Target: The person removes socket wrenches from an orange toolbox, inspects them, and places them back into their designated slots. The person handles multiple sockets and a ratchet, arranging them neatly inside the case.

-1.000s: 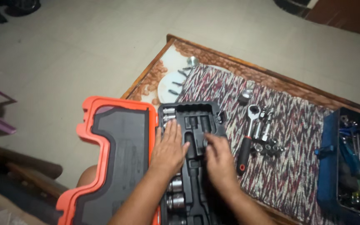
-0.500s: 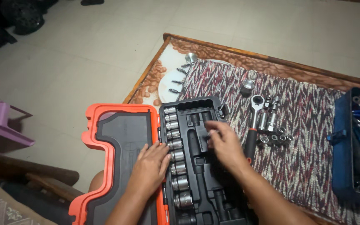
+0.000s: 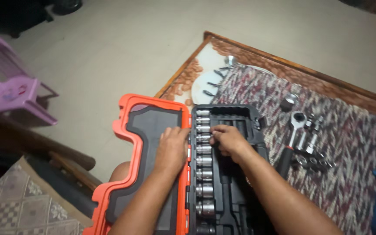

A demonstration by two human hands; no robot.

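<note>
Two hands over an open socket-set case (image 3: 223,204), seen from above. At 9 o'clock of the scene, purple plastic chair (image 3: 11,91) on a pale floor. Next, orange lid (image 3: 131,130) of the case with dark inner lining, folded flat at 9 o'clock of the black tray. Left hand (image 3: 172,148) laid palm down on the lining at the hinge edge, fingers loosely spread toward 12 o'clock, nothing grasped. Column of chrome sockets (image 3: 204,174) seated along the tray's hinge side, running from 12 to 6 o'clock. Right hand (image 3: 227,140) curled over the upper sockets, fingertips pinched at one socket in the column; firmness of hold not discernible. At 3 o'clock of the case, ratchet wrench (image 3: 291,141) with dark handle on a patterned cloth (image 3: 349,182), loose sockets and bits (image 3: 312,150) just beside it. Wooden-framed table (image 3: 257,50) beneath.
</note>
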